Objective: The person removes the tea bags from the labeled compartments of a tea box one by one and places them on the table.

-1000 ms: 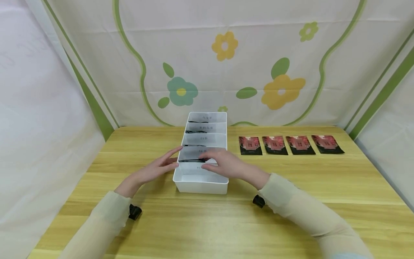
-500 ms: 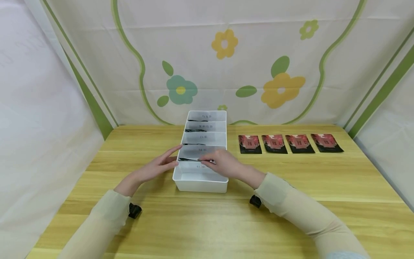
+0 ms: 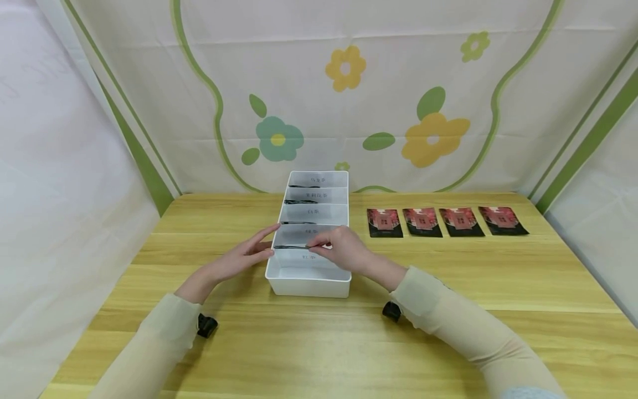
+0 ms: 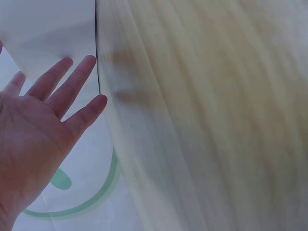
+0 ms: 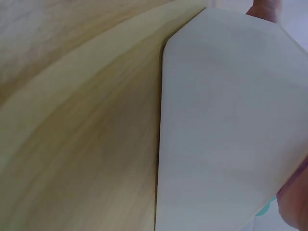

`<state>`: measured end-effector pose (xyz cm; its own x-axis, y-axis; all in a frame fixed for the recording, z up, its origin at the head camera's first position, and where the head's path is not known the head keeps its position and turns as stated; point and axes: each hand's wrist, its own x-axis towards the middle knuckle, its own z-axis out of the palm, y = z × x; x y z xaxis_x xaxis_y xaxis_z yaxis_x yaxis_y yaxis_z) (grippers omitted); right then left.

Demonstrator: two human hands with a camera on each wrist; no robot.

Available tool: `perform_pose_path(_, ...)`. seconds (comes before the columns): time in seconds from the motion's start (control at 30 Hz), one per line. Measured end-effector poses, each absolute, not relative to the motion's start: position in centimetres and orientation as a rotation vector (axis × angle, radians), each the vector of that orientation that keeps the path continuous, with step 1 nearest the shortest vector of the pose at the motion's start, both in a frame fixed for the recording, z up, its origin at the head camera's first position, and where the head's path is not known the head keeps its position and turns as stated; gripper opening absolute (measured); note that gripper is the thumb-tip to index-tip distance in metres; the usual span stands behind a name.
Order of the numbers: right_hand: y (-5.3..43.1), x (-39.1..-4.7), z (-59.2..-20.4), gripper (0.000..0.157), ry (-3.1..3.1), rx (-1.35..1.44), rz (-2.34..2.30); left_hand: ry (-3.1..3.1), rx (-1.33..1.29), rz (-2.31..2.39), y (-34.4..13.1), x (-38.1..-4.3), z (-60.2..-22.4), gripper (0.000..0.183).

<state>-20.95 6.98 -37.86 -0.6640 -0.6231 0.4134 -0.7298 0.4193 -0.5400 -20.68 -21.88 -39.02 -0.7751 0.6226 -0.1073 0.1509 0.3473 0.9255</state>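
Observation:
A long white box (image 3: 309, 288) stands on the table, split by dividers into several compartments with printed labels. Thin dark packets stand on edge in the rear compartments. My right hand (image 3: 349, 250) reaches over the box's right wall and pinches the top edge of a dark packet (image 3: 290, 247) in the second compartment from the front. My left hand (image 3: 238, 261) rests its fingertips along the box's left wall, fingers spread and straight; the left wrist view also shows that open palm (image 4: 36, 127). In the right wrist view the white wall (image 5: 216, 120) hides most of the right hand.
Several red and black packets (image 3: 385, 223) lie flat in a row to the right of the box on the wooden table (image 3: 319, 349). A flowered white curtain (image 3: 199, 138) hangs behind the table. Both wrists carry small black devices (image 3: 206, 326).
My right thumb and fingers have closed on the packet's edge, which tilted up slightly half a second ago and now sits straighter. The left hand stays at the box's wall.

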Motion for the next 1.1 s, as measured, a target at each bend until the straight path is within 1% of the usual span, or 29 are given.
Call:
perform_pose_path(0.2, 7.03, -20.93, -37.74, 0.005, -2.526, 1.172, 1.185, 2.178, 0.669, 1.406, -21.94, -20.68, -39.0, 0.062)
perform_pose_path(0.53, 6.97, -20.79, -37.74, 0.012, -2.566, 1.12, 1.293, 2.182, 0.65, 1.397, -21.92, -20.69, -39.05, 0.062)
perform_pose_path(0.8, 6.92, -20.53, -37.54, 0.01, -2.549, 1.053, 1.432, 2.181, 0.666, 1.401, -21.87, -20.76, -39.09, 0.062)
perform_pose_path(1.1, 7.07, -20.43, -37.03, 0.013, -2.438, 1.01, 1.403, 2.205, 0.678, 1.395, -21.88, -20.72, -39.0, 0.062)
